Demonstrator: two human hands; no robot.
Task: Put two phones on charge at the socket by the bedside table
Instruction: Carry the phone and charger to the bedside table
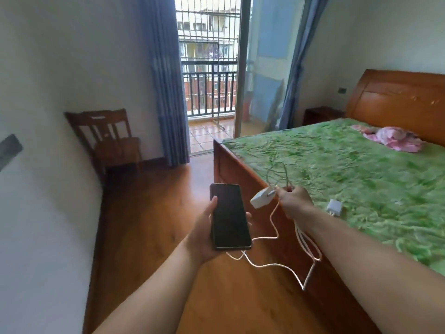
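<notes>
My left hand [204,227] grips a black phone [230,216] screen up, over the wooden floor. A white cable [274,265] runs from the phone's lower end in loops. My right hand [293,201] is shut on that cable bundle, and a white charger plug [260,197] dangles from it at the bed's foot edge. A second white charger [334,207] lies on the green bedspread just right of my right hand, with a thin cable [279,172] on the cover beyond. The bedside table [321,115] stands far off by the headboard. A wall socket [342,90] sits above it.
A wooden bed with a green cover [361,169] fills the right side, a pink cloth [392,138] near its headboard. A wooden chair [108,138] stands against the left wall. Blue curtains frame an open balcony door [209,92] ahead. Wooden floor runs between bed and wall.
</notes>
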